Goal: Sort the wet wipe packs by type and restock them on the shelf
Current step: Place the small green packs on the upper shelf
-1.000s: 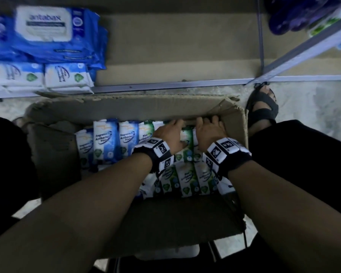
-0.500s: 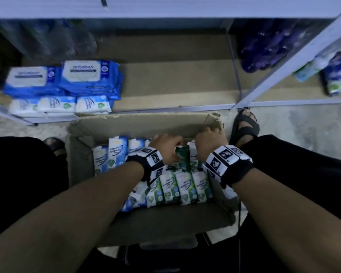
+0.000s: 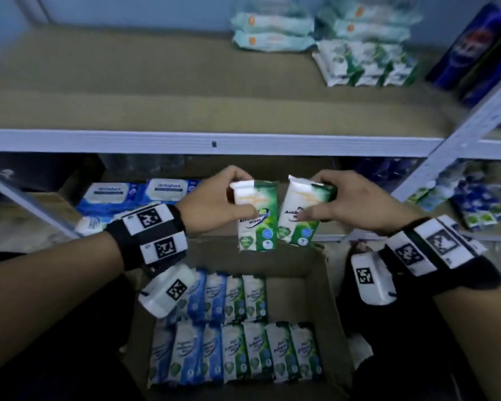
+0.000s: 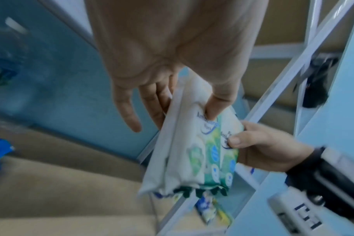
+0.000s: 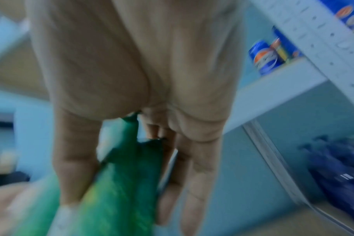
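Hands (image 3: 214,204) (image 3: 350,201) each gripping green packs (image 3: 256,215) above box (image 3: 324,287), below shelf rail (image 3: 156,141).

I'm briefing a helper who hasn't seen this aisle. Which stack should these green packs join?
On the upper shelf, look far right. The green-and-white packs lie in front of two pale mint stacks, left of the dark blue bags; only they have green fronts.

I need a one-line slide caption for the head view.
Left hand and right hand each hold green wipe packs above the cardboard box.
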A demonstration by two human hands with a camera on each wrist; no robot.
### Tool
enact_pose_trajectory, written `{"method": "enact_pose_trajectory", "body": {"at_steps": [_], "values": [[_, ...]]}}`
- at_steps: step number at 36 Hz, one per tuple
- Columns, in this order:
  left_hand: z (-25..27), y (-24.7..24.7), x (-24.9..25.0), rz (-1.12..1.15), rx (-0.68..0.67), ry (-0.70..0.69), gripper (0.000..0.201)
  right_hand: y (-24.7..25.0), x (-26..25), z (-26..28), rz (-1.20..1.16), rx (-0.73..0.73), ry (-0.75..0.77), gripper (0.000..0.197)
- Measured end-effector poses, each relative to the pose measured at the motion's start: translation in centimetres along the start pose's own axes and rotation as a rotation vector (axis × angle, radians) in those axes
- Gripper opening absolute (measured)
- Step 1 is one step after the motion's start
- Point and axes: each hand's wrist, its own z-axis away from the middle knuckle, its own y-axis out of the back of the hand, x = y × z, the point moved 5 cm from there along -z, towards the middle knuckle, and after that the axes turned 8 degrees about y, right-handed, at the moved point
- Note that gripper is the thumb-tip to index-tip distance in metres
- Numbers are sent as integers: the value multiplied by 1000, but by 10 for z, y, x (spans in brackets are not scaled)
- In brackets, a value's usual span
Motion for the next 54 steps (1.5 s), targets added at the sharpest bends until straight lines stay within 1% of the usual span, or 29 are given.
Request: {"method": "enact_pose_trajectory", "body": {"at_steps": [3,7,9,11,13,15,18,20,22,23,25,27,30,31,33,34,35,36,37,38,39,40,41,42,44,46,48,50,54], "values": [[2,26,17,216,79,-16,49,23,-15,-8,-228,113,59,41],[-1,54,35,432,205,-57,44,38,-18,-29,-482,265,105,53],[-8,64,43,514,244,-63,40,41,-18,-41,-557,340,103,57],[-19,72,51,575,278,-72,37,45,-19,-53,-604,435,103,56],[-30,80,59,600,308,-75,35,48,-22,-65,-638,517,95,56],[-43,87,64,613,330,-79,29,49,-23,-78,-653,558,69,56],[-61,97,64,628,352,-58,16,52,-23,-94,-636,591,4,44],[-73,106,63,606,364,-54,9,55,-23,-100,-572,626,-32,36],[-83,114,63,562,359,-56,8,60,-24,-103,-472,654,-47,28],[-88,118,62,537,356,-53,9,62,-24,-105,-406,662,-53,26],[-97,122,60,494,349,-44,14,66,-22,-109,-280,665,-70,30],[-103,123,60,454,330,-29,18,68,-18,-115,-179,633,-121,37],[-111,120,58,447,286,18,21,69,-16,-119,-91,587,-184,52],[-111,120,58,433,287,28,22,69,-17,-119,-69,574,-196,54],[-110,122,61,298,336,15,25,70,-18,-117,-49,567,-216,48],[-109,125,62,207,391,-9,23,70,-17,-116,-46,577,-224,49],[-106,129,64,127,460,-29,18,70,-16,-113,-47,599,-230,58],[-103,131,65,88,503,-28,15,70,-15,-111,-55,630,-228,70],[-102,132,65,76,522,-29,14,69,-15,-109,-67,661,-212,76],[-103,133,62,82,530,-12,28,68,-15,-107,-89,687,-188,74],[-103,133,60,87,537,21,54,67,-16,-106,-118,703,-166,70],[-103,134,58,68,533,68,75,66,-17,-104,-150,715,-147,64],[-102,135,56,45,536,102,86,65,-18,-103,-177,723,-131,59],[-102,136,54,36,540,123,90,65,-20,-100,-192,729,-116,55],[-99,138,52,78,552,144,84,63,-23,-96,-190,736,-95,51],[-94,138,49,124,560,150,70,60,-26,-94,-157,725,-82,49],[-92,134,45,162,514,158,54,55,-29,-94,-119,703,-66,48],[-89,130,45,184,477,137,42,52,-33,-95,-89,687,-47,43],[-88,128,46,248,460,96,32,50,-40,-100,-66,687,9,35]]}}
